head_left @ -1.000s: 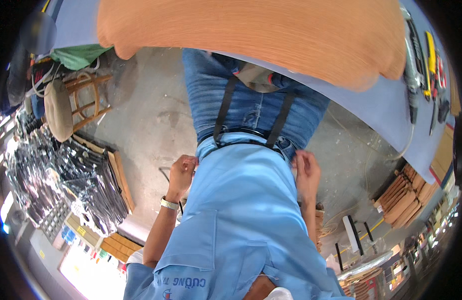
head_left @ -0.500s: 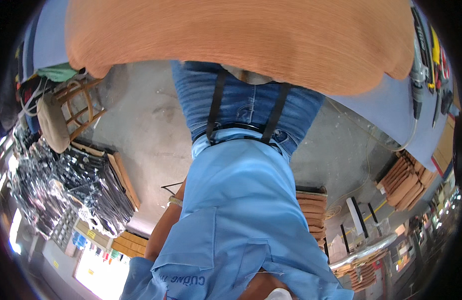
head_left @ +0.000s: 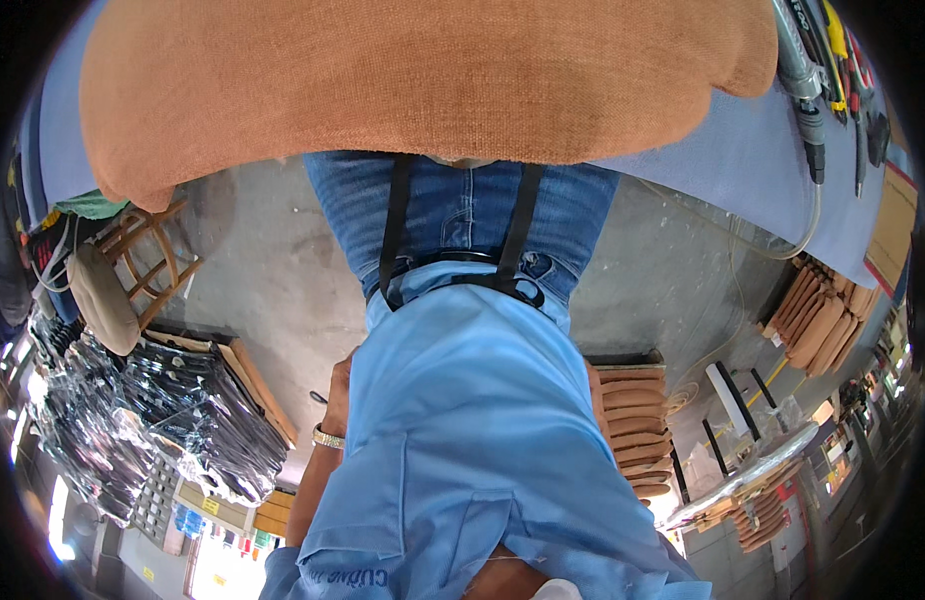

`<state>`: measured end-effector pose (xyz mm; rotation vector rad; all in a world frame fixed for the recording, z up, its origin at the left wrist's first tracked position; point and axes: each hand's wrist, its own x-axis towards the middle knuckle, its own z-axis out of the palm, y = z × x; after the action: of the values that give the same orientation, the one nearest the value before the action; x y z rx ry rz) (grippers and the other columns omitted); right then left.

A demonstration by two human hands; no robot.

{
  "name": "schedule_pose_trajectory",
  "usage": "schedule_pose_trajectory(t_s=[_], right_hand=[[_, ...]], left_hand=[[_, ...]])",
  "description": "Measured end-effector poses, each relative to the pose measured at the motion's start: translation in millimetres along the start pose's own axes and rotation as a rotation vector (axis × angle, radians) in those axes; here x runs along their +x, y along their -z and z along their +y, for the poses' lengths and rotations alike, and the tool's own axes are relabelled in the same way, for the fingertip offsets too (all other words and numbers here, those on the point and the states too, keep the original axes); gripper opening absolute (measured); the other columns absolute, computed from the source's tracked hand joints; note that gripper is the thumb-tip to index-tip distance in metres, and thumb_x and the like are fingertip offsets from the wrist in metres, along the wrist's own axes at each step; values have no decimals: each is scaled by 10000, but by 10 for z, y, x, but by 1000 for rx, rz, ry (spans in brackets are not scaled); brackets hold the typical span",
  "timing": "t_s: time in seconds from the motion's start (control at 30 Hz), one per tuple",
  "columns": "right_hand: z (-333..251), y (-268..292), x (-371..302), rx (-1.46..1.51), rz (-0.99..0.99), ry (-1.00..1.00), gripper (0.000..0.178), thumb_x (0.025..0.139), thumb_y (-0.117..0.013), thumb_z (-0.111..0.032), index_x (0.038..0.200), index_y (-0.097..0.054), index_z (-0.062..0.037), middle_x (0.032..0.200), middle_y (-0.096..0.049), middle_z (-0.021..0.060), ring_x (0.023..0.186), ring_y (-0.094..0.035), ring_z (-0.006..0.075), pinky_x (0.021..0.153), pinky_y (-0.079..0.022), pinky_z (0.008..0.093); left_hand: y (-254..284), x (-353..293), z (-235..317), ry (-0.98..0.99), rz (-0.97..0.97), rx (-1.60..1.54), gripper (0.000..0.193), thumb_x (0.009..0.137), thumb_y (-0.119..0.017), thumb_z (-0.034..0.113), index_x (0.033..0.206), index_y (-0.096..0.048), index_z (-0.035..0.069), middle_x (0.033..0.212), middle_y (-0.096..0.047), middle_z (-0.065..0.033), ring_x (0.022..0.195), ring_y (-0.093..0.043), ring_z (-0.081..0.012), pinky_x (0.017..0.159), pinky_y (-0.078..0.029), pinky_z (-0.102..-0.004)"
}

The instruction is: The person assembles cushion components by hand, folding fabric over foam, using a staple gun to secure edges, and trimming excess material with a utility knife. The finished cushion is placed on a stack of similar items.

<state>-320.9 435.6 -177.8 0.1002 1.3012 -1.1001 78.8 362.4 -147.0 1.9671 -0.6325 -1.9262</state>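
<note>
Both hands sit by the blue shirt (head_left: 473,420); left hand (head_left: 338,385) is half hidden, right hand hidden, so neither grip is readable. Orange cushion (head_left: 423,80) overhangs the table edge (head_left: 743,160); bare floor (head_left: 273,280) lies below.

— Where are your hands?
— My left hand (head_left: 339,385) hangs at my side, pressed against my hip; a watch sits on that wrist, forearm running down beside my body.
— And the right?
— Only a sliver of my right hand (head_left: 592,380) shows; I cannot tell its grip.
</note>
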Motion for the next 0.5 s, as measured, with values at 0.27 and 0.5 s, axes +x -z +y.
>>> schedule_pose_trajectory(t_s=[0.27,0.5], right_hand=[[-631,-537,542,-990,-66,95,192,1005,-698,-182,941,-666,-4,821,-635,30,720,-578,110,685,-474,263],[-874,-1505,852,-1322,-358,270,198,899,-807,-177,1012,-722,-39,840,-628,17,718,-561,129,667,-478,289]], left_hand=[[-234,533,665,-313,19,382,128,900,-751,92,962,-687,1,871,-699,-82,830,-682,-161,751,-538,-315],[-543,1066,1162,-542,-148,997,212,874,-774,108,1078,-746,58,822,-716,-153,710,-707,-296,683,-550,-367]])
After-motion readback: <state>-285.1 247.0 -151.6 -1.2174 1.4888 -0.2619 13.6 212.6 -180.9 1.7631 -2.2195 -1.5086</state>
